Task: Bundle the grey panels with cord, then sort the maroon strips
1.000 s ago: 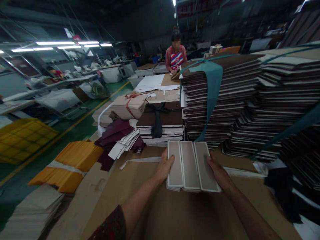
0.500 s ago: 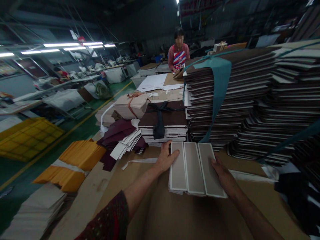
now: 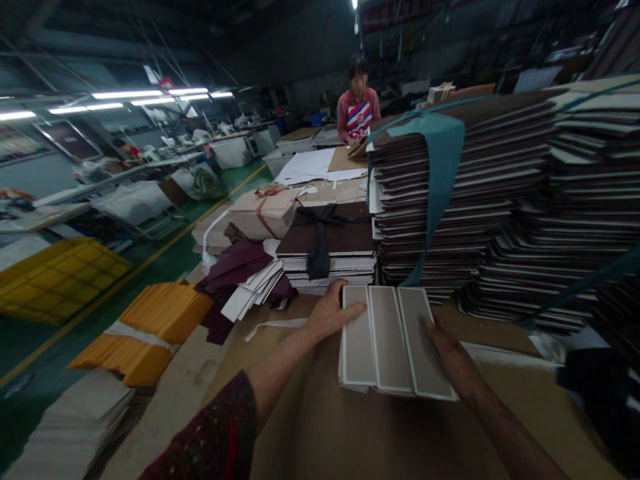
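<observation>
Three side-by-side stacks of narrow grey-beige panels with pale borders [image 3: 393,340] lie on the brown cardboard surface [image 3: 280,427]. My left hand [image 3: 331,313] grips their left side, its thumb over the top of the left stack and its fingers around the far corner. Against the right side, my right hand [image 3: 447,347] is pressed, with its fingers curled along the edge of the right stack. Between the two hands the stacks sit pushed together. The undersides and some of the right fingers are hidden.
Behind stand a tied dark bundle [image 3: 327,243] and tall strapped piles of dark panels [image 3: 480,187]. Dark red pieces [image 3: 233,267], white strips [image 3: 255,287] and an orange bundle [image 3: 150,327] lie leftward. A co-worker [image 3: 357,110] is at the far end; a yellow crate [image 3: 65,273] stands left.
My left thumb reaches slightly farther over the left stack. Both hands stay at the sides of the stacks, which have hardly moved.
</observation>
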A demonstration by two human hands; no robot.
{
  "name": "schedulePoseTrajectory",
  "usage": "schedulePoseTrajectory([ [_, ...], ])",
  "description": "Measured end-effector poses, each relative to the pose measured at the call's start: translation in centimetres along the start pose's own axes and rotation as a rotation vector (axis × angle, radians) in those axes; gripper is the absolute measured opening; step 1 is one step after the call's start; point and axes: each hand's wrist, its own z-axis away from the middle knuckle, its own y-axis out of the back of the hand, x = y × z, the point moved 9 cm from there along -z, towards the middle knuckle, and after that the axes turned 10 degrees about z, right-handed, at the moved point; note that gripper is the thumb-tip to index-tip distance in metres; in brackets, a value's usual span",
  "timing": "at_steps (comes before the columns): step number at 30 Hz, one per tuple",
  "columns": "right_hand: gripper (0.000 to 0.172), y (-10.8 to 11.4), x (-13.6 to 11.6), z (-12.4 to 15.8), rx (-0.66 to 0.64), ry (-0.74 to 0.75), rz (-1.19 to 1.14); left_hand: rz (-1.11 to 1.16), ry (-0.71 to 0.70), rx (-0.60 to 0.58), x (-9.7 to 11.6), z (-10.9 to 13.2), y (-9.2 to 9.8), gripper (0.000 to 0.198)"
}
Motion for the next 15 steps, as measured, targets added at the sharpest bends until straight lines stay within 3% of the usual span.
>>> schedulePoseTrajectory([
  [10, 0.089, 0.0, -0.7, 0.4, 0.029, -0.025, 0.034, 0.12, 0.012, 0.001, -0.4, -0.2, -0.4, 0.045],
  [15, 0.084, 0.3, -0.7, 0.3, 0.0, -0.032, 0.034, 0.189, 0.05, 0.042, -1.1, 0.5, -0.2, 0.059],
])
